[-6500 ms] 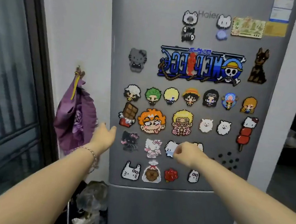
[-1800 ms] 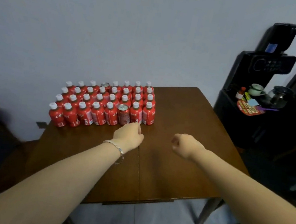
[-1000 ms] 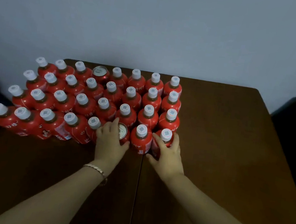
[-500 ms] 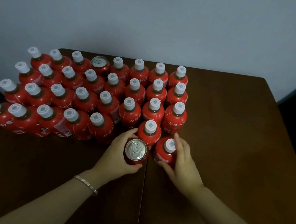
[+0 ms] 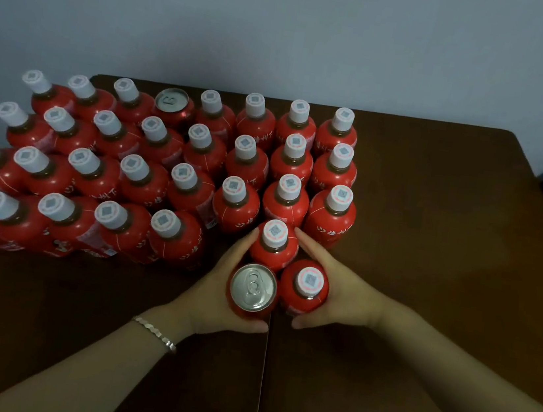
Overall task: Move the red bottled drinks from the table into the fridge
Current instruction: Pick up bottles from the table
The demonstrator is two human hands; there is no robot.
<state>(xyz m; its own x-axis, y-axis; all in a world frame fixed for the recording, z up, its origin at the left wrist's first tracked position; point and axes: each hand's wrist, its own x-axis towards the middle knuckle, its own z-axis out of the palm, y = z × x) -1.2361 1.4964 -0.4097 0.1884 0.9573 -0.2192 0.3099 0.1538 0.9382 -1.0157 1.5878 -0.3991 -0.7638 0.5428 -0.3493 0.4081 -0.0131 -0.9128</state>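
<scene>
Several red bottles with white caps (image 5: 184, 177) stand in rows on the brown table (image 5: 428, 261), against the wall. At the block's near right corner, my left hand (image 5: 214, 288) is wrapped around a red can with a silver top (image 5: 253, 291). Beside it, my right hand (image 5: 344, 295) grips a red bottle (image 5: 307, 288). The can and this bottle touch. Fingertips of both hands also press on a third red bottle (image 5: 273, 244) just behind them. The fridge is out of view.
A second red can (image 5: 171, 102) stands in the back row among the bottles. A grey wall (image 5: 285, 35) rises right behind the table. A seam (image 5: 263, 377) runs down the tabletop between my forearms. Dark space lies past the table's right edge.
I turned from the fridge to the table and reached the front row. My hands closed on the can and the corner bottle and drew them towards me; my fingers now also reach around the bottle behind.
</scene>
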